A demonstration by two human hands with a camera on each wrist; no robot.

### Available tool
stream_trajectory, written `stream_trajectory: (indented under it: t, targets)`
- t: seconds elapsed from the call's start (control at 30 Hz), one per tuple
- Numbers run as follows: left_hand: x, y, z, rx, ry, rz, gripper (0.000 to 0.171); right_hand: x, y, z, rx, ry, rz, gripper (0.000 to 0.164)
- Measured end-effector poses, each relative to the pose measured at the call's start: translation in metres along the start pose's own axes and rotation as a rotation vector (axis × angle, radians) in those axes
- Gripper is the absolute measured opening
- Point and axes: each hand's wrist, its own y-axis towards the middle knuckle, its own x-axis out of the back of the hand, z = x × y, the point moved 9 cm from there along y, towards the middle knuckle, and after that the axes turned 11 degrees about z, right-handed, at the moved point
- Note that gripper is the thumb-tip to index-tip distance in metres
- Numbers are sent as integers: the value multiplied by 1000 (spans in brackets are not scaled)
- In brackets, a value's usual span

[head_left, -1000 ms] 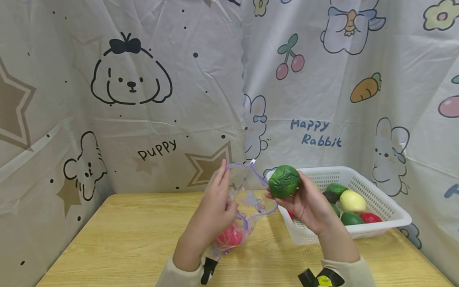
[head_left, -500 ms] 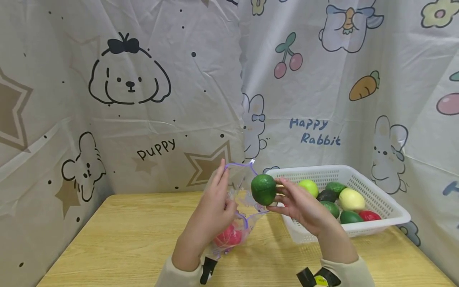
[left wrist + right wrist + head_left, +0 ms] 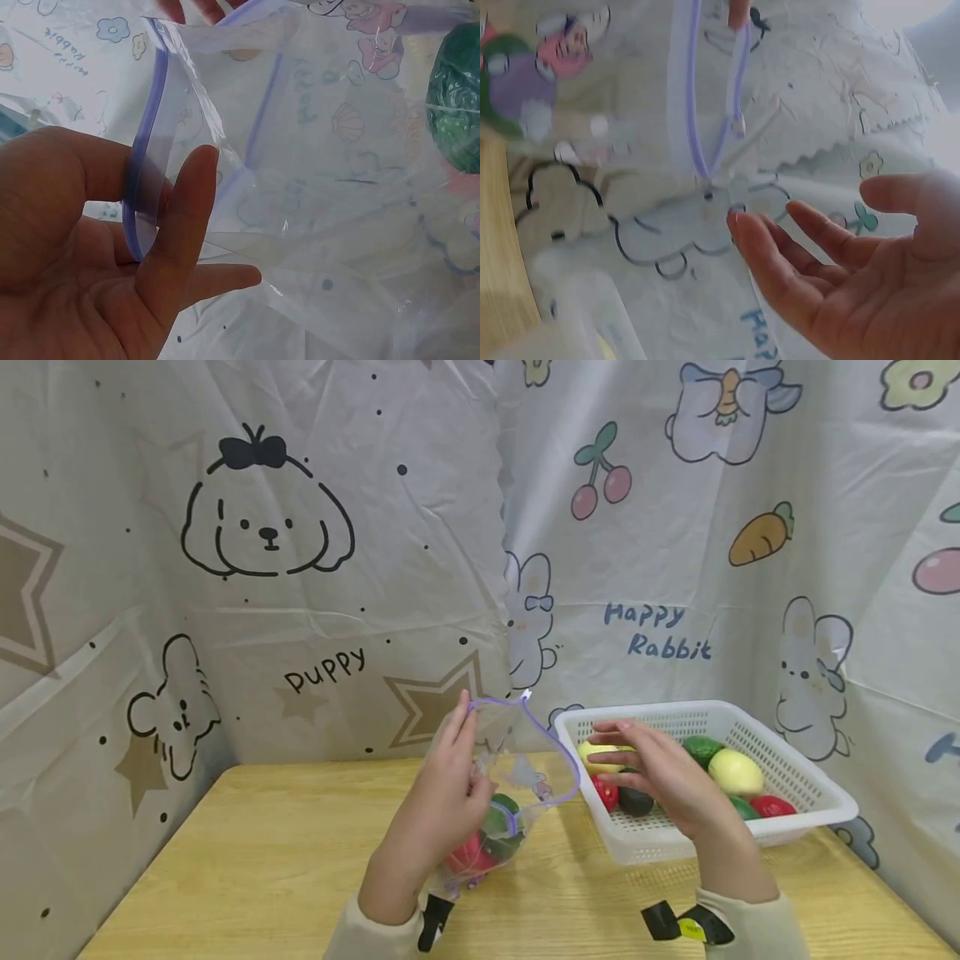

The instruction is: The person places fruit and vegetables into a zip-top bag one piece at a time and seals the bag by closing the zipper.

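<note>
The clear bag (image 3: 522, 783) is purple-edged and the basket (image 3: 654, 848) white

Creased, off-white printed fabric backdrop (image 3: 420, 568), bearing a black-outlined puppy head (image 3: 267, 534), pink cherries (image 3: 617, 484), an orange carrot (image 3: 759, 538) and blue "Happy Rabbit" lettering (image 3: 669, 647); below, a light-brown wood-grained table (image 3: 262, 860).

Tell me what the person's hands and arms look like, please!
The left hand and right hand are bare, with no gloves or rings showing. The left sleeve and right sleeve are light beige. Each cuff has a black strap, and the right one has a yellow patch.
</note>
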Motion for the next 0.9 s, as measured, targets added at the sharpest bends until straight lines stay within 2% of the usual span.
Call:
stream_trajectory:
  t: [0.1, 0.23, 0.37, 0.43, 0.57, 0.7, 0.8, 0.9]
  targets:
    - [-1, 0, -2, -22, 15, -5, 74, 21, -7, -3, -26, -174, -100, 58]
    - [0, 0, -4, -38, 37, -12, 73, 46, -17, -13, -128, -426, -225, 61]
    - [0, -1, -2, -25, 42, -10, 73, 68, -24, -32, -252, -661, -289, 62]
    - [-1, -1, -1, -19, 36, -8, 73, 77, -26, -47, -320, -740, -297, 58]
    - [-1, 0, -1, -12, 32, -7, 73, 92, -30, -79, -464, -828, -280, 54]
    - [-2, 0, -2, -15, 40, -12, 74, 96, -30, -104, -569, -877, -238, 66]
    - [-2, 1, -2, -18, 42, -12, 74, 94, -28, -111, -594, -908, -209, 75]
    - [-2, 1, -1, -11, 38, -6, 75, 91, -25, -113, -602, -932, -195, 75]
